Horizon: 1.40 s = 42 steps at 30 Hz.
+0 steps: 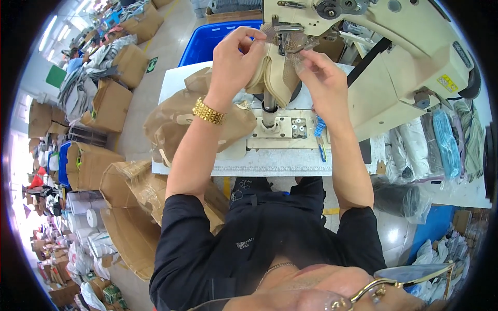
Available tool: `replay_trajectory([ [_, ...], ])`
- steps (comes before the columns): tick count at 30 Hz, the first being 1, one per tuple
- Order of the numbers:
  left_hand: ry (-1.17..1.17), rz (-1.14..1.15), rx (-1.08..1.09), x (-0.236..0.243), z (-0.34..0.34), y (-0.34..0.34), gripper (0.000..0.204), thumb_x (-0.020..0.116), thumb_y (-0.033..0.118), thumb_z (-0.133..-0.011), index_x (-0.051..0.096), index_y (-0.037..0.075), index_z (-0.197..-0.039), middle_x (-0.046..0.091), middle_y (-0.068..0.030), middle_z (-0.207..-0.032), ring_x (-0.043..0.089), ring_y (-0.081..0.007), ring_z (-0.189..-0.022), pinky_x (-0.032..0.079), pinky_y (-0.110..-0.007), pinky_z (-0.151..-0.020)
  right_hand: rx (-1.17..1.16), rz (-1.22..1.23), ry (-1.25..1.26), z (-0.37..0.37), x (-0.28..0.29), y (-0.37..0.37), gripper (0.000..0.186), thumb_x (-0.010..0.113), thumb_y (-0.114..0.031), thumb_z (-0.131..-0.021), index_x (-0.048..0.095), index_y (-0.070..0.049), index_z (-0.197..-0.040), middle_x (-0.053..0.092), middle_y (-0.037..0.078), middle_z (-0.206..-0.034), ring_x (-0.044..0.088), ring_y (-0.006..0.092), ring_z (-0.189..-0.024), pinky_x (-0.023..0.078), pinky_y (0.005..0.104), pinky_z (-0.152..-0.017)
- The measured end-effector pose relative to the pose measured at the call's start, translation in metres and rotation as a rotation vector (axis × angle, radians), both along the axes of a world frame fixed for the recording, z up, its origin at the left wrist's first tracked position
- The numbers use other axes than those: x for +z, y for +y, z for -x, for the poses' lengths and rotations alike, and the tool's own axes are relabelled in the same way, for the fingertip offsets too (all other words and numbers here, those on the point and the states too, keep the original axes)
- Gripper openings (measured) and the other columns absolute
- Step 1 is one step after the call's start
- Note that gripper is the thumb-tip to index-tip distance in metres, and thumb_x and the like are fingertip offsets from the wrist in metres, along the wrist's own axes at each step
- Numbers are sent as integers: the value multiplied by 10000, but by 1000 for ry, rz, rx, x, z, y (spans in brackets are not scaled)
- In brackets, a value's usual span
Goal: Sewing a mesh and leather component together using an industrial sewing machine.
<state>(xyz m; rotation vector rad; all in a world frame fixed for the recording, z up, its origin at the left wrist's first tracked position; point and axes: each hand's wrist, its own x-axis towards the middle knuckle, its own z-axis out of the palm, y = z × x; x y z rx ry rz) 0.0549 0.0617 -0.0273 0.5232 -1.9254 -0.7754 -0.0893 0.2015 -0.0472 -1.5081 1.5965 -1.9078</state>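
Observation:
A beige padded fabric piece [279, 78] hangs over the post of an industrial sewing machine [376, 62], below the needle and presser foot. Brownish mesh fabric [298, 41] lies at the presser foot. My left hand [236, 62], on the near left of the needle, is closed with thumb and forefinger pinching the edge of the mesh. To the right of the needle, my right hand [322, 78] pinches the other part of the mesh between thumb and fingers. A larger tan fabric piece [181, 122] rests bunched on the table under my left forearm.
Several small bobbins [299, 128] sit in the machine's base plate. Thread snips [321, 142] lie to their right. A ruler strip [244, 168] runs along the table's front edge. A blue bin [199, 44] stands behind, and a cardboard box [129, 217] at the left. Wrapped bundles [415, 145] lie right.

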Motion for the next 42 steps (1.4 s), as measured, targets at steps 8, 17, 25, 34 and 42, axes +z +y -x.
replay_trajectory([
  [8, -341, -393, -319, 28, 22, -35, 357, 658, 235, -883, 643, -29, -1123, 676, -42, -1035, 619, -92, -900, 483, -258, -792, 110, 18, -306, -2, 3, -4, 294, 687, -57, -852, 651, 32, -1130, 573, -21, -855, 513, 51, -755, 445, 209, -677],
  [17, -102, -377, -400, 2, 19, -45, 231, 676, 202, -890, 671, -22, -945, 643, 5, -821, 535, -37, -736, 451, -231, -663, -67, 170, 286, 30, 58, 85, 344, 565, 12, -912, 607, 26, -1254, 646, 127, -1222, 621, 165, -1057, 491, 276, -913],
  [25, -75, -322, -381, -2, 37, -44, 266, 695, 216, -864, 674, -37, -945, 657, -24, -787, 553, -62, -707, 451, -244, -620, -1315, -290, 752, 304, 149, 213, 500, 548, -344, -986, 540, 16, -1333, 649, 201, -1176, 629, 211, -1070, 501, 332, -938],
  [34, 37, -232, -57, -6, 11, -19, 294, 712, 225, -807, 625, -54, -842, 630, -122, -679, 608, -152, -607, 478, -299, -577, -947, -355, 1013, 428, 224, 219, 517, 415, -434, -1020, 589, -46, -1313, 626, 145, -1286, 574, 259, -1216, 423, 335, -1012],
  [42, 262, -433, 24, -24, -22, 10, 262, 724, 166, -829, 535, 9, -739, 551, -12, -622, 573, -51, -574, 436, -237, -450, -865, -460, 1217, 494, 238, 209, 410, 411, -197, -1021, 510, -134, -1414, 541, 123, -1401, 530, 260, -1273, 380, 313, -1068],
])
